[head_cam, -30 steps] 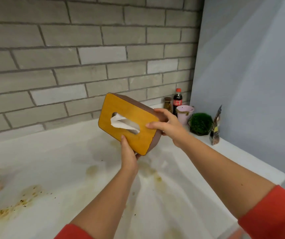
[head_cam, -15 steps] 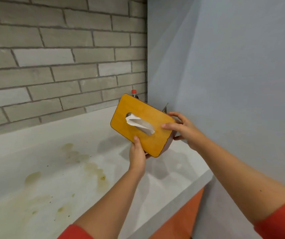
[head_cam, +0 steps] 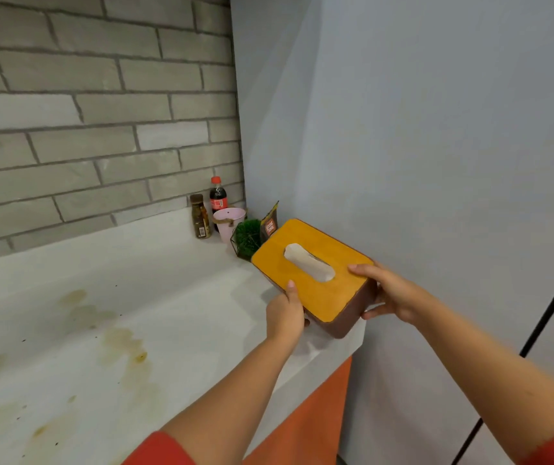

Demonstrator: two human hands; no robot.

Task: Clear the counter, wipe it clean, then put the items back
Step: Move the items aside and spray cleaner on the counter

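Observation:
A tissue box (head_cam: 315, 286) with a yellow wooden lid and brown sides, white tissue showing in its slot, sits low over the right end of the white counter (head_cam: 175, 317), next to the grey wall. My left hand (head_cam: 285, 313) grips its near long side, thumb on the lid. My right hand (head_cam: 389, 293) holds its right end, fingers on the lid and thumb under it. Whether the box rests on the counter I cannot tell. Yellowish stains (head_cam: 124, 350) spread across the counter to the left.
In the back right corner stand a small brown jar (head_cam: 200, 216), a cola bottle (head_cam: 218, 199), a pink cup (head_cam: 228, 221), a green plant ball (head_cam: 247, 238) and a snack packet (head_cam: 268, 223). The counter's edge drops onto an orange front (head_cam: 315, 411).
Both hands carried the tissue box to the right and lowered it from a tilted, raised pose to nearly flat at the counter's right end. The view turned toward the corner items.

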